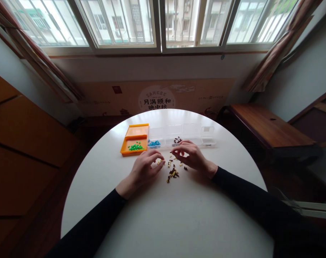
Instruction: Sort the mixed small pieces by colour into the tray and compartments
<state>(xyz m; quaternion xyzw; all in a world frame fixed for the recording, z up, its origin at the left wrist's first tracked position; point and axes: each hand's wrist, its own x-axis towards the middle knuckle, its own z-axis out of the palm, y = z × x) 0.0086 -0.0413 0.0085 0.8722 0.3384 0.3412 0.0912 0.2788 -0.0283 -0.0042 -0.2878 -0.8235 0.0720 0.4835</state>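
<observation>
Small dark brown and pale yellow pieces, like tiny building bricks, lie in a loose pile (174, 173) on the white table. My right hand (191, 156) is over the far side of the pile, thumb and forefinger pinched on a small dark piece (171, 152). To the left, my left hand (145, 166) rests low over the table, fingers curved and thumb slightly apart from the forefinger. A few yellow pieces (159, 162) are partly hidden by its fingertips. Beyond the right hand, brown pieces (177, 140) sit in a compartment of a clear plastic box (196, 141).
An orange case (126, 146) with its lid up holds green pieces (136, 147). Beside it, blue pieces (154, 143) fill part of another clear compartment. The round white table (163, 222) stands before a window wall, with a wooden bench (275, 123) at right.
</observation>
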